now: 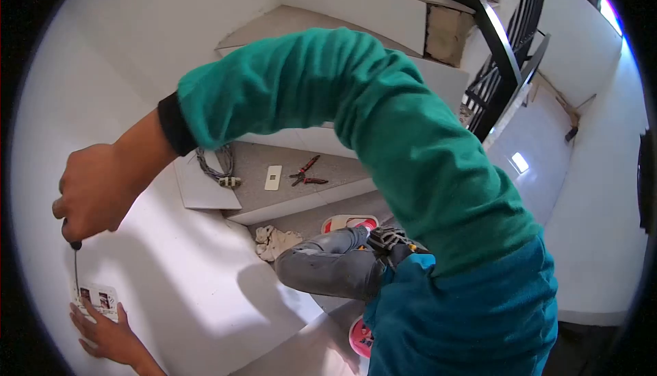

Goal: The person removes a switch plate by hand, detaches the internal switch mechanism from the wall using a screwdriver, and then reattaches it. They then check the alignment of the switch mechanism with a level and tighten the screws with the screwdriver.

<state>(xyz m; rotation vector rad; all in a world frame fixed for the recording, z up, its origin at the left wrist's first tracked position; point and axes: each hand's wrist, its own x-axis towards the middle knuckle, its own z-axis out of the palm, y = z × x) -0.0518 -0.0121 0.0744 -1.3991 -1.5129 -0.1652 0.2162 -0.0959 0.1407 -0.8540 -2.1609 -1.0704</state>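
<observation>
At far left, my right hand (96, 188) is closed around the dark handle of a screwdriver (76, 266), mostly hidden by the fingers. Its thin shaft points down to a white wall plate (104, 290) with two dark openings, set low on the white wall. Whether the tip sits in a screw is too small to tell. Below, my left hand (113, 338) lies with fingers spread against the plate's lower edge and the wall, its thumb by the plate's right corner. A green sleeve (294, 81) covers my right arm, which arches across the view.
On the grey step lie red-handled pliers (309, 172), a loose cream cover plate (273, 177) and a coiled grey cable (217, 167). A crumpled cloth (276, 242) rests near my bent leg (328, 266). Stairs climb behind, with a black railing (496, 40) at right.
</observation>
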